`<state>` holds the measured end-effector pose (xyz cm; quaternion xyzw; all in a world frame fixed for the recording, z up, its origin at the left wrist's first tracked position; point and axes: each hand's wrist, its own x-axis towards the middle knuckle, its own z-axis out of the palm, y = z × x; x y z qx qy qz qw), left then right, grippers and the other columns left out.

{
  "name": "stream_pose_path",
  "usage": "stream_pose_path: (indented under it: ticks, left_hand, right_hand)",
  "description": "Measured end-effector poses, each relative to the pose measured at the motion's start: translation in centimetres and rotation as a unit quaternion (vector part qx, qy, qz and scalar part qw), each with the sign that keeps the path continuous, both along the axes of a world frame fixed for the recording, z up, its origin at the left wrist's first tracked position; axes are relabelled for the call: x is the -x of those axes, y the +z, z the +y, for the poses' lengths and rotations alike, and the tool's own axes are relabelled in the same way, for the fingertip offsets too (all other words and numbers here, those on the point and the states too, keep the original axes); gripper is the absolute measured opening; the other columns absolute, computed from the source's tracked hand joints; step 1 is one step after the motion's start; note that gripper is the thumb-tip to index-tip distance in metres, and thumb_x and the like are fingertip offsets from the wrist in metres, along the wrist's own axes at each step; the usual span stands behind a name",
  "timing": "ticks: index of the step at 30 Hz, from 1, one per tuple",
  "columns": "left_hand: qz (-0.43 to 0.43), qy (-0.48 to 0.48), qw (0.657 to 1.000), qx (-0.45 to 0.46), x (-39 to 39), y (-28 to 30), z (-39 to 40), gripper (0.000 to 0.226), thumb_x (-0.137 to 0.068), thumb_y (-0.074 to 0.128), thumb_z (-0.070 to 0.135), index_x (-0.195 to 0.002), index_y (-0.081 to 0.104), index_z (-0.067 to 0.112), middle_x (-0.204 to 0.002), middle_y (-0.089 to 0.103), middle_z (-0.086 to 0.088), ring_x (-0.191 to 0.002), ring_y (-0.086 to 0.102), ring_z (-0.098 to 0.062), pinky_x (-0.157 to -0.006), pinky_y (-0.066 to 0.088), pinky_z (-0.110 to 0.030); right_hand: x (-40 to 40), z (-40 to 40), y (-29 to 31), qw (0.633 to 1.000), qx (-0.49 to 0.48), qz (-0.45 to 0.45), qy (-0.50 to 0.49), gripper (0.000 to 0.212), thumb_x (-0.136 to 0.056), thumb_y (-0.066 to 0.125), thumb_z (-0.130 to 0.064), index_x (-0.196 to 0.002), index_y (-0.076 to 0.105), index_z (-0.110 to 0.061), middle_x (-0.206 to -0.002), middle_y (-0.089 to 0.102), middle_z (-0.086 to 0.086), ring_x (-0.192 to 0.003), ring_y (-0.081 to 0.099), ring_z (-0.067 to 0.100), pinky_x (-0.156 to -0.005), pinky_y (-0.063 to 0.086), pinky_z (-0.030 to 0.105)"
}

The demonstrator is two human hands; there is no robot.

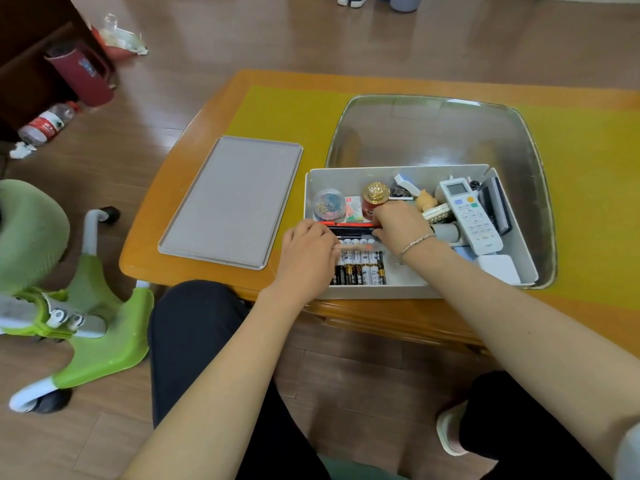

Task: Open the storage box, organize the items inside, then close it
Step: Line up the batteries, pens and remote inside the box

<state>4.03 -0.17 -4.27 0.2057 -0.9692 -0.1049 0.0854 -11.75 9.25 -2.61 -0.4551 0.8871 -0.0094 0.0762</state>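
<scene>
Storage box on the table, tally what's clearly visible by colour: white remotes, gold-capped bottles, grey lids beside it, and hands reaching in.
White remote controls: 1
Gold-capped dark red bottles: 1
Flat grey rectangular lids beside the white storage box: 1
Hands in the box: 2, left hand and right hand
Total: 5
</scene>
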Motion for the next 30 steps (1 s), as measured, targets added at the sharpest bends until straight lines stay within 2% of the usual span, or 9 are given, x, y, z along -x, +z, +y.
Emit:
stream_pose_path:
  ticks: [4,7,10,13,18,20,23,26,30]
  left_hand:
    - [0.002,-0.003,1.0,-0.002,-0.1,0.2,0.1,0.025,-0.1,0.042,0.031,-0.114,0.061,0.022,-0.116,0.059,0.005,-0.117,0.04,-0.017,-0.1,0.028,-0.035]
    - [0.004,-0.002,1.0,-0.008,0.0,0.4,0.1,0.023,-0.101,0.041,0.03,-0.112,0.06,0.024,-0.113,0.062,0.006,-0.117,0.041,-0.018,-0.098,0.028,-0.036]
    - [-0.006,0.002,1.0,-0.004,0.2,0.4,0.0,0.02,-0.102,0.04,0.029,-0.108,0.059,0.025,-0.11,0.064,0.006,-0.115,0.041,-0.019,-0.097,0.028,-0.037]
    - [-0.012,0.003,1.0,0.007,0.5,0.4,0.0,0.018,-0.102,0.04,0.027,-0.107,0.057,0.026,-0.109,0.065,0.006,-0.114,0.042,-0.019,-0.096,0.027,-0.037]
    - [-0.01,0.012,1.0,-0.011,0.7,0.6,0.1,0.019,-0.102,0.039,0.029,-0.108,0.057,0.025,-0.11,0.065,0.001,-0.113,0.041,-0.021,-0.097,0.028,-0.038]
    - [-0.001,0.028,0.999,-0.018,0.8,0.8,0.2,0.021,-0.101,0.043,0.027,-0.117,0.056,0.022,-0.118,0.062,-0.004,-0.118,0.039,-0.024,-0.101,0.028,-0.039]
    - [-0.003,0.027,1.0,0.006,0.9,0.9,0.6,0.037,-0.097,0.05,0.023,-0.134,0.048,0.017,-0.136,0.053,-0.005,-0.133,0.033,-0.024,-0.114,0.021,-0.042]
    - [-0.027,-0.032,0.999,0.033,1.0,0.8,1.0,0.037,-0.099,0.045,0.027,-0.133,0.051,0.013,-0.143,0.047,-0.005,-0.138,0.031,-0.022,-0.117,0.017,-0.039]
    - [-0.095,-0.086,0.992,-0.014,1.6,0.8,1.2,0.042,-0.101,0.037,0.039,-0.128,0.054,0.011,-0.137,0.05,-0.005,-0.126,0.046,-0.02,-0.102,0.039,-0.035]
  right_hand:
    - [0.4,0.4,0.2,0.999,0.031,-0.019,0.004,0.019,-0.091,0.058,-0.019,-0.104,0.065,-0.008,-0.103,0.065,0.012,-0.097,0.06,0.027,-0.086,0.048,0.036]
    - [0.7,1.7,0.4,0.995,0.097,-0.025,0.001,0.018,-0.092,0.056,-0.02,-0.102,0.067,-0.01,-0.1,0.068,0.009,-0.096,0.06,0.025,-0.085,0.046,0.035]
    - [0.4,3.2,0.5,0.988,0.143,-0.063,0.019,0.023,-0.094,0.053,-0.025,-0.096,0.07,-0.01,-0.087,0.07,0.008,-0.078,0.06,0.02,-0.069,0.047,0.031]
    - [-0.2,4.2,0.6,0.978,0.145,-0.138,0.051,0.024,-0.092,0.056,-0.036,-0.098,0.072,-0.019,-0.077,0.067,-0.004,-0.062,0.051,0.001,-0.054,0.036,0.019]
    - [-0.2,4.1,0.3,0.983,0.127,-0.116,0.069,0.021,-0.088,0.064,-0.029,-0.102,0.071,-0.016,-0.088,0.071,0.002,-0.068,0.05,0.006,-0.068,0.043,0.024]
    - [-0.1,3.6,0.1,0.987,0.118,-0.094,0.048,0.02,-0.089,0.062,-0.026,-0.102,0.07,-0.014,-0.091,0.07,0.004,-0.076,0.056,0.013,-0.077,0.048,0.031]
    - [0.1,2.7,-0.2,0.996,0.078,-0.032,0.029,0.021,-0.092,0.056,-0.022,-0.108,0.065,-0.011,-0.103,0.067,0.009,-0.095,0.06,0.025,-0.085,0.048,0.037]
    - [0.1,1.5,-0.2,0.999,0.034,0.003,0.024,0.022,-0.094,0.05,-0.018,-0.111,0.063,-0.011,-0.107,0.064,0.011,-0.1,0.058,0.028,-0.086,0.048,0.037]
    - [0.0,0.4,-0.4,0.999,0.003,0.031,0.018,0.022,-0.093,0.052,-0.01,-0.11,0.065,-0.009,-0.109,0.061,0.013,-0.1,0.06,0.031,-0.085,0.05,0.037]
